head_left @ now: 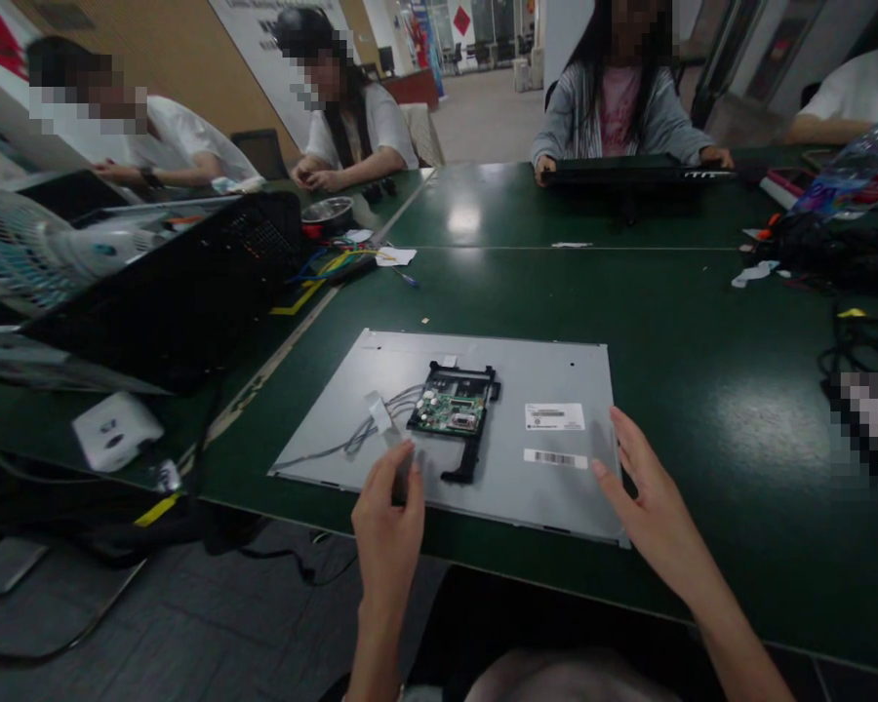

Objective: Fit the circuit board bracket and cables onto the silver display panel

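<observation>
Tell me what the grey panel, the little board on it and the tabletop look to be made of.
The grey panel is likely sheet metal, matte, with a thin straight edge. The little board is a green printed circuit board with shiny parts; its black frame looks like plastic. The tabletop is dark green and glossy, mirroring lights; laminate or paint, cannot tell.

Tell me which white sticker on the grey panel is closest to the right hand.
The narrow barcode strip, the lower of the two, just left of the fingertips of the right hand. The larger label lies farther up the panel.
</observation>
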`<state>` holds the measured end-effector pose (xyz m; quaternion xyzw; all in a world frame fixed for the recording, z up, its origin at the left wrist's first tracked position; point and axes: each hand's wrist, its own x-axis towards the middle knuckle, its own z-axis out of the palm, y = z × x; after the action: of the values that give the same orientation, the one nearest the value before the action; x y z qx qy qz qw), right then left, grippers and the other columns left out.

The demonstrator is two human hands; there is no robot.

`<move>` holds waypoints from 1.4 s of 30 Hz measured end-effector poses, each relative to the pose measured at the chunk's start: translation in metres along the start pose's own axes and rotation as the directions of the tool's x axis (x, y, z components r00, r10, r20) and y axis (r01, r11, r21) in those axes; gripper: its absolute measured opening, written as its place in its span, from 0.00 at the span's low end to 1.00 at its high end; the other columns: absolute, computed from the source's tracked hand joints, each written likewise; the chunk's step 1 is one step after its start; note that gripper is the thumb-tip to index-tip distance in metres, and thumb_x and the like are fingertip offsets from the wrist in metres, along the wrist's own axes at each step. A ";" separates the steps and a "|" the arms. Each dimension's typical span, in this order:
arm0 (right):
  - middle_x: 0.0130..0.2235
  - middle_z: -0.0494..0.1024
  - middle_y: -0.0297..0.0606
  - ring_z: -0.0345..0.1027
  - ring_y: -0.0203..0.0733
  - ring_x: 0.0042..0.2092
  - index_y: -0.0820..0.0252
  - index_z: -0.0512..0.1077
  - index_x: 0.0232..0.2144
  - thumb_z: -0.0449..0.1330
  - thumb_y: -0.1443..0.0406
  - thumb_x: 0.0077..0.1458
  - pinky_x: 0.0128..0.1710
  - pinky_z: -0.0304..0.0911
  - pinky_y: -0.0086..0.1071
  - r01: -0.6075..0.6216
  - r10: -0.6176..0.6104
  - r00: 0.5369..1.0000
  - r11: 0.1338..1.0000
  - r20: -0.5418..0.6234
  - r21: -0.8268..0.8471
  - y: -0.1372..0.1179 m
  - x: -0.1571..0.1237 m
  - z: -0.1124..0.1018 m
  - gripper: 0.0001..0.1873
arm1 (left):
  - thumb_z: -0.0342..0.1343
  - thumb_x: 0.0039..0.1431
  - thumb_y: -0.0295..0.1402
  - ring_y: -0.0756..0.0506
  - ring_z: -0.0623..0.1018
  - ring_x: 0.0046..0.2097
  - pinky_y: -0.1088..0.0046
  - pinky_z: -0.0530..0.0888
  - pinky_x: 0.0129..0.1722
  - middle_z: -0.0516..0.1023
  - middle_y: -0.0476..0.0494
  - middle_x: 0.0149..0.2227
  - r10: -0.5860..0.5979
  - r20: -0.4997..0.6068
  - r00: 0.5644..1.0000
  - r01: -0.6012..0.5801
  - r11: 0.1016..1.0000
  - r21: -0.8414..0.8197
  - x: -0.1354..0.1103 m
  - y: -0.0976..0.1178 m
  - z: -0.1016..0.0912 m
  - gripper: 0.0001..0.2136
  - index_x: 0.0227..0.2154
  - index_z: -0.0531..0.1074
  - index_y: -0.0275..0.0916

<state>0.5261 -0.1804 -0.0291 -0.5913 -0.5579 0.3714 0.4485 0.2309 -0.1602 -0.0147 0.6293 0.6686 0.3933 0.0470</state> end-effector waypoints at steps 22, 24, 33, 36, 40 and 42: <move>0.71 0.51 0.44 0.37 0.58 0.72 0.51 0.49 0.69 0.52 0.58 0.63 0.66 0.48 0.59 0.179 -0.122 0.975 0.927 0.188 -0.328 -0.032 -0.024 0.051 0.34 | 0.52 0.65 0.34 0.36 0.61 0.66 0.54 0.61 0.64 0.64 0.33 0.63 0.316 0.136 0.939 -0.340 0.912 0.231 -0.003 0.017 0.003 0.20 0.59 0.65 0.37; 0.70 0.53 0.44 0.37 0.60 0.71 0.51 0.51 0.68 0.52 0.58 0.63 0.66 0.47 0.60 0.197 -0.129 0.968 0.920 0.214 -0.339 -0.036 -0.024 0.053 0.33 | 0.52 0.64 0.35 0.34 0.59 0.67 0.49 0.58 0.64 0.64 0.32 0.64 0.284 0.146 0.948 -0.317 0.898 0.307 -0.003 0.020 0.009 0.21 0.58 0.66 0.37; 0.69 0.55 0.45 0.29 0.68 0.71 0.51 0.55 0.67 0.56 0.57 0.60 0.64 0.45 0.66 0.251 -0.148 0.951 0.883 0.272 -0.398 -0.043 -0.025 0.072 0.35 | 0.50 0.64 0.34 0.31 0.66 0.61 0.45 0.59 0.60 0.69 0.30 0.59 0.151 0.129 0.980 -0.191 0.897 0.398 0.006 0.013 0.011 0.22 0.60 0.65 0.37; 0.69 0.55 0.48 0.29 0.70 0.71 0.55 0.58 0.66 0.57 0.59 0.60 0.64 0.47 0.65 0.282 -0.156 0.942 0.845 0.296 -0.454 -0.045 -0.028 0.078 0.33 | 0.50 0.63 0.34 0.32 0.68 0.58 0.49 0.64 0.57 0.70 0.31 0.57 0.127 0.141 0.982 -0.175 0.890 0.422 0.015 0.007 0.007 0.21 0.57 0.68 0.36; 0.70 0.54 0.48 0.32 0.71 0.71 0.57 0.65 0.62 0.57 0.60 0.60 0.63 0.49 0.64 0.303 -0.173 0.943 0.797 0.283 -0.522 -0.045 -0.035 0.083 0.29 | 0.50 0.63 0.35 0.32 0.69 0.55 0.51 0.66 0.55 0.71 0.31 0.56 0.108 0.137 0.985 -0.160 0.873 0.460 0.025 0.001 0.006 0.20 0.55 0.70 0.34; 0.70 0.54 0.48 0.33 0.70 0.71 0.57 0.65 0.62 0.57 0.60 0.60 0.63 0.50 0.64 0.314 -0.183 0.941 0.783 0.284 -0.536 -0.044 -0.038 0.083 0.28 | 0.49 0.63 0.36 0.31 0.69 0.55 0.52 0.67 0.54 0.72 0.32 0.55 0.114 0.136 0.984 -0.165 0.868 0.469 0.028 -0.003 0.005 0.20 0.54 0.70 0.33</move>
<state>0.4299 -0.2093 -0.0161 -0.5755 -0.7623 0.1852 0.2310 0.2249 -0.1329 -0.0077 0.6878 0.6943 0.1851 -0.1035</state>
